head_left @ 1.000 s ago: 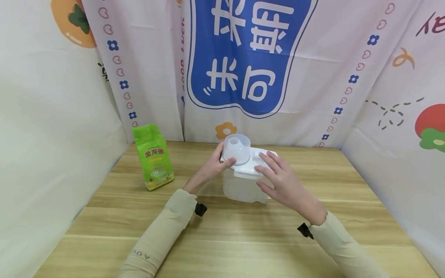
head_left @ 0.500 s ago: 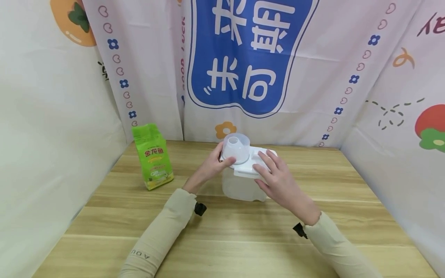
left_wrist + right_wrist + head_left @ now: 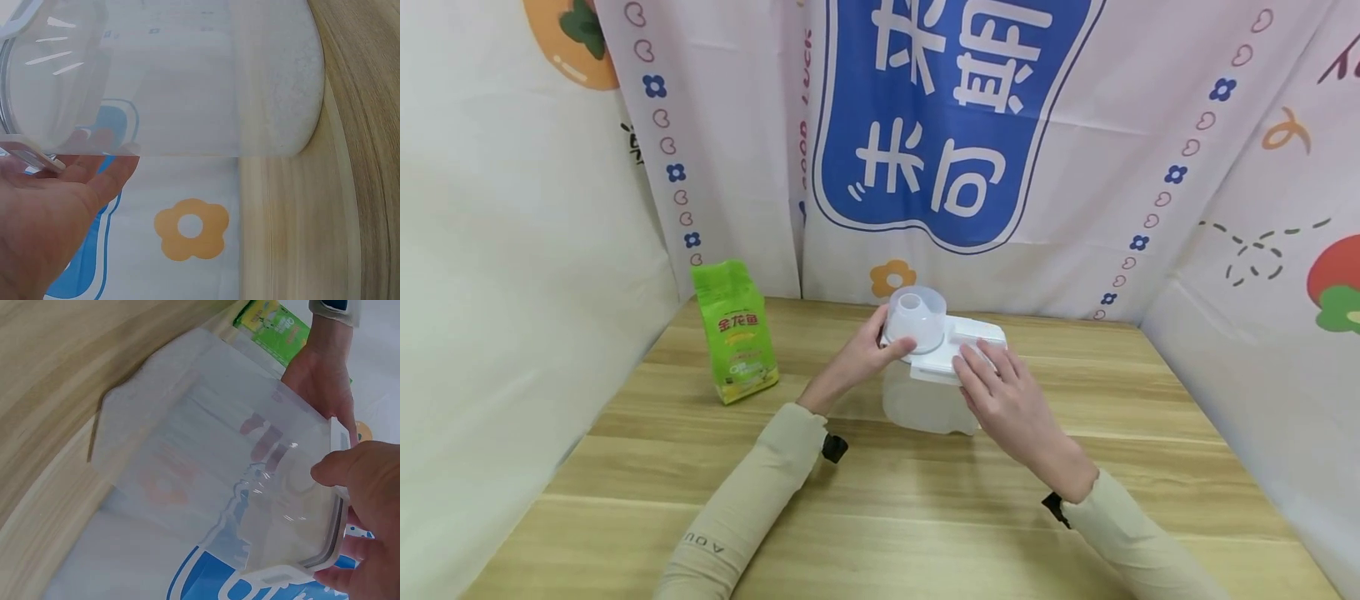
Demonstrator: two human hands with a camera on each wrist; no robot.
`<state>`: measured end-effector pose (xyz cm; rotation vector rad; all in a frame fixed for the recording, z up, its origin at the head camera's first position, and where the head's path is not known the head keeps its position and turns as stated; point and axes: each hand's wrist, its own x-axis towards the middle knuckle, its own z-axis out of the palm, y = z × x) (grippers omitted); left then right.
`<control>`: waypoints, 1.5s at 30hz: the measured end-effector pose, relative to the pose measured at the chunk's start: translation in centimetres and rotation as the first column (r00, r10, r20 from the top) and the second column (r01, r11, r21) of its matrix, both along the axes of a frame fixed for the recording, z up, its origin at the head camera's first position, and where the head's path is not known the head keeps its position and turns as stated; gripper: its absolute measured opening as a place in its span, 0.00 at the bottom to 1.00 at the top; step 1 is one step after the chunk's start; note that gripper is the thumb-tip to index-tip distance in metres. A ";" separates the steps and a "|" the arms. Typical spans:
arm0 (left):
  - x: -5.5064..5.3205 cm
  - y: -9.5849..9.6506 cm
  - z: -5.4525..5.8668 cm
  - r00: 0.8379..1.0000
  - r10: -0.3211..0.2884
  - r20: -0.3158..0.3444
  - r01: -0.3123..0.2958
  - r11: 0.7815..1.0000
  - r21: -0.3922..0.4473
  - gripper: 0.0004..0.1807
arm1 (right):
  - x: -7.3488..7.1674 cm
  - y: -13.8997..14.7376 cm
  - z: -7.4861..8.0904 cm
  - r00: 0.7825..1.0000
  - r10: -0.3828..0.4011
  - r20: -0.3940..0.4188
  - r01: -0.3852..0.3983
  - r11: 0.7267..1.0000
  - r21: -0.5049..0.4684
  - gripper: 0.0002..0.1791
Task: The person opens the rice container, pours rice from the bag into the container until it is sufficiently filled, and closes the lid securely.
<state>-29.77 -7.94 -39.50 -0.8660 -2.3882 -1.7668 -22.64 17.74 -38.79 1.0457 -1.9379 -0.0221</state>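
Note:
A translucent plastic storage container (image 3: 925,408) stands on the wooden table with a white lid (image 3: 934,364). On the lid's left part sits a clear measuring cup (image 3: 917,321); a white flap (image 3: 977,332) is on the right part. My left hand (image 3: 867,352) grips the container's left end at lid height, its thumb in front by the cup. In the left wrist view, the fingers of this hand (image 3: 94,172) lie along the clear wall. My right hand (image 3: 1011,408) holds the lid's right front edge, fingers on top. The right wrist view shows its thumb (image 3: 334,469) by the front latch.
An upright green food bag (image 3: 741,337) stands at the table's back left. Printed white curtains (image 3: 737,158) enclose the back and both sides. The wooden table (image 3: 880,517) extends in front of the container.
My right hand's fingers have drawn together and moved toward the lid's front edge, uncovering the flap. The left hand keeps its grip. The head view has shifted slightly.

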 end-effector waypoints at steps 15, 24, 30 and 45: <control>0.1 0.1 0.1 1.000 0.009 -0.007 -0.009 1.000 0.000 0.49 | -0.4 0.6 1.2 0.999 0.028 -0.024 -0.024 0.990 0.140 0.20; -0.1 0.2 -0.2 1.000 0.012 -0.014 -0.012 1.000 0.007 0.50 | -0.7 1.4 2.4 0.995 0.044 -0.093 -0.016 0.960 0.279 0.23; -0.1 0.3 -0.2 1.000 0.002 -0.025 -0.002 1.000 0.020 0.51 | -1.0 1.6 3.0 0.982 0.088 -0.170 -0.019 0.929 0.370 0.24; 0.0 0.1 -0.3 1.000 -0.011 -0.028 0.012 0.999 0.037 0.45 | -0.4 0.2 4.0 0.965 0.077 -0.251 0.052 0.881 0.470 0.22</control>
